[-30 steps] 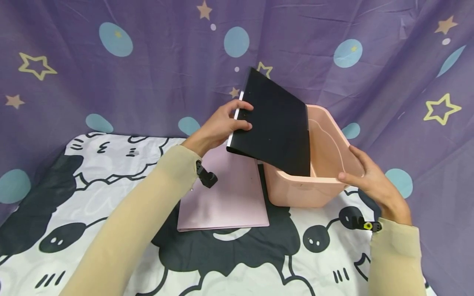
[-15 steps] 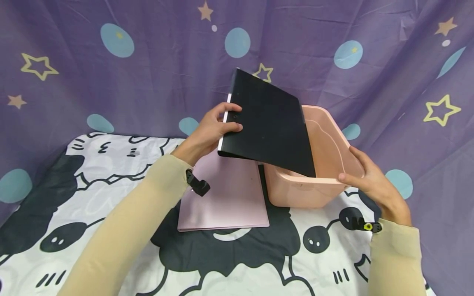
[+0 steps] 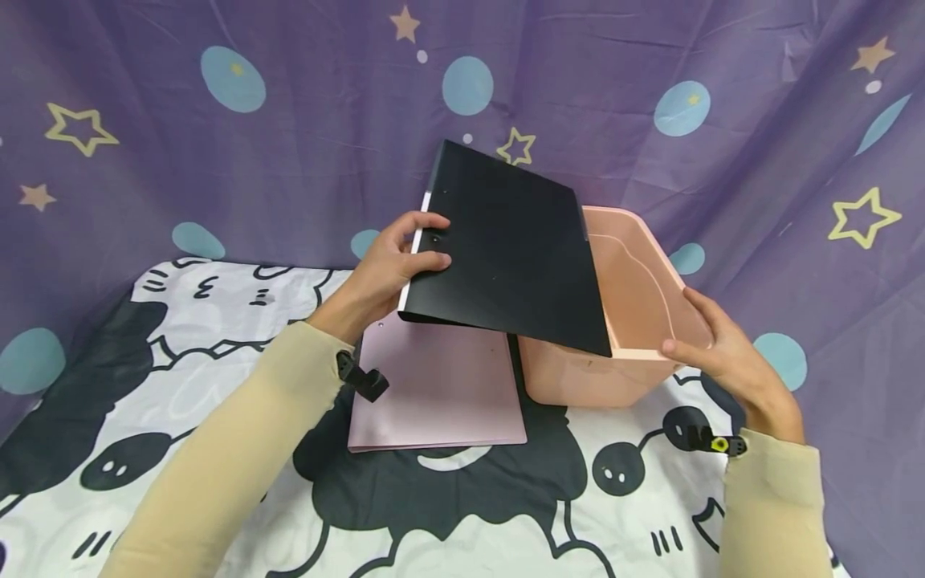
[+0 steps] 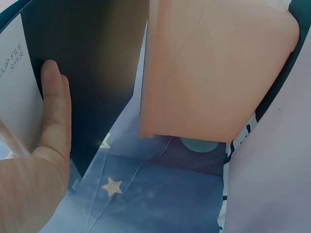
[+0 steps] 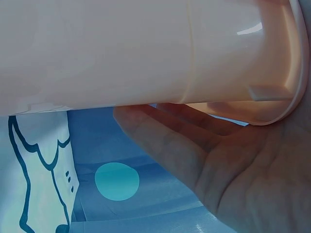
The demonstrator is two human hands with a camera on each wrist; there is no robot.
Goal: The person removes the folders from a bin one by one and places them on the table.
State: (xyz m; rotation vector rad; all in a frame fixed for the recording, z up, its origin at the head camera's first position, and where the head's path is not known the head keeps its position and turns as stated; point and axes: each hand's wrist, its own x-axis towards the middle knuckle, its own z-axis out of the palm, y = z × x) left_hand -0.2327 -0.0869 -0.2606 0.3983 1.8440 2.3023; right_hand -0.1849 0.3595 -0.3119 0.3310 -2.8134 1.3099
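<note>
My left hand (image 3: 386, 261) grips the spine of a black clip file (image 3: 506, 249), thumb and fingers on either side. The spine bears a white label (image 4: 14, 73) reading "CLIP FILE" in the left wrist view. The file tilts across the left side of a pink plastic bin (image 3: 585, 377), its right end overlapping the bin's opening in the head view. At the bin's right side, my right hand (image 3: 733, 353) holds the rim, thumb at the near corner and fingers along the outer wall. Beneath the black file lies a pale pink folder (image 3: 448, 393), its far part hidden.
A white cloth (image 3: 267, 514) with black cartoon drawings covers the surface under everything. Directly behind the bin hangs a purple curtain (image 3: 325, 120) with stars and blue spots, which also runs along the right side.
My left hand has moved left and slightly down, drawing the black clip file leftward and flatter over the pink folder. The right hand and the bin have stayed in place.
</note>
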